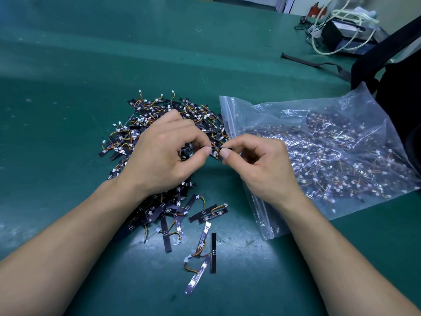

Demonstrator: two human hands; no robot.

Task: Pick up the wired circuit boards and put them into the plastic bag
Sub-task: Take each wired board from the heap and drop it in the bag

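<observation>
A heap of black wired circuit boards [159, 115] with orange and yellow wires and white plugs lies on the green table. More loose boards [205, 245] are scattered nearer to me. A clear zip plastic bag [330, 156] lies to the right, its mouth toward the heap, with many boards inside. Above the heap's right edge, my left hand [164, 153] and my right hand [262, 165] each pinch one end of a single black board [216, 148], held level between them just left of the bag's mouth.
The green table mat [68, 110] stretches far to the left and behind. At the back right stand a dark box with white cables [341, 28] and a black strap [316, 62]. A black bag or chair [401, 92] sits at the right edge.
</observation>
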